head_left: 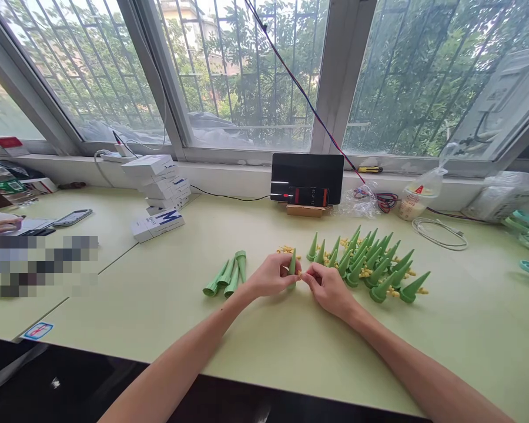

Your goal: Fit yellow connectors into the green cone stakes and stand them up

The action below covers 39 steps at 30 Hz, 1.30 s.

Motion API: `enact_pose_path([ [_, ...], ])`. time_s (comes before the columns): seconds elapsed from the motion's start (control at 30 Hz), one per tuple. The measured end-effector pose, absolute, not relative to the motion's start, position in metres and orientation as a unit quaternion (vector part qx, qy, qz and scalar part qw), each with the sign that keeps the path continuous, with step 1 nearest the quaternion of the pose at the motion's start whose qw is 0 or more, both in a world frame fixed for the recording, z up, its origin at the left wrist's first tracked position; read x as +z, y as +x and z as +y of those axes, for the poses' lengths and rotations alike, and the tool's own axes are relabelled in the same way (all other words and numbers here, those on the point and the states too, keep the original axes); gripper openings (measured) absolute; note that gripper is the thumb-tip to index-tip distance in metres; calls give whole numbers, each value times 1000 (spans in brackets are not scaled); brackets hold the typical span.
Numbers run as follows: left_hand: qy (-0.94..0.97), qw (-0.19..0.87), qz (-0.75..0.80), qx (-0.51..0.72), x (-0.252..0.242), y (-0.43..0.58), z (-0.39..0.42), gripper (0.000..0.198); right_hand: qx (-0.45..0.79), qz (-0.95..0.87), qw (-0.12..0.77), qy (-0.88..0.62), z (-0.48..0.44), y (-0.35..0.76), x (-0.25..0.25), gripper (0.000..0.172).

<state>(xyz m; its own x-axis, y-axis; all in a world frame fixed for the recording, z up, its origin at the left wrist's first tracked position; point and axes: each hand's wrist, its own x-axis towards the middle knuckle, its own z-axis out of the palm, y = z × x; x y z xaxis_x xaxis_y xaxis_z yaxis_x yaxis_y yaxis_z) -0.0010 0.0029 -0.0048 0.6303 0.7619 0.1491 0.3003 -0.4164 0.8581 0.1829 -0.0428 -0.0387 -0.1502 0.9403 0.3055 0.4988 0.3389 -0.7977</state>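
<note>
In front of the black tablet (307, 178), on the side nearer you, your left hand (271, 276) was closed around one green cone (293, 264), held tip up just above the table (264, 352). Your right hand (328, 288) met it from the right, fingertips pinched narrow at the cone's lower part. Whether a small part sat in that pinch could not be made out.

Forward and right of the tablet stood the cluster of cones (370, 264) with yellow bits (286, 249) scattered among them. Forward and left of it, a few laid-down cones (227, 275) rested on their sides.

This looked like the fitting step on that single cone. The next move would call for a steady left grip and fine, square alignment at the base.
</note>
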Motion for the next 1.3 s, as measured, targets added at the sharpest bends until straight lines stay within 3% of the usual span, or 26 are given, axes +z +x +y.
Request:
enact_pose_path([
  [0.27, 787, 441, 332, 276, -4, -1, 4, 14, 267, -702, 415, -514, -43, 182, -38, 31],
  [0.7, 691, 567, 342, 288, 0, -3, 7, 32, 313, -699, 425, -482, -47, 178, -31, 28],
  [1.3, 699, 558, 356, 270, 2, -5, 9, 37, 290, -707, 435, -476, -47, 177, -31, 23],
])
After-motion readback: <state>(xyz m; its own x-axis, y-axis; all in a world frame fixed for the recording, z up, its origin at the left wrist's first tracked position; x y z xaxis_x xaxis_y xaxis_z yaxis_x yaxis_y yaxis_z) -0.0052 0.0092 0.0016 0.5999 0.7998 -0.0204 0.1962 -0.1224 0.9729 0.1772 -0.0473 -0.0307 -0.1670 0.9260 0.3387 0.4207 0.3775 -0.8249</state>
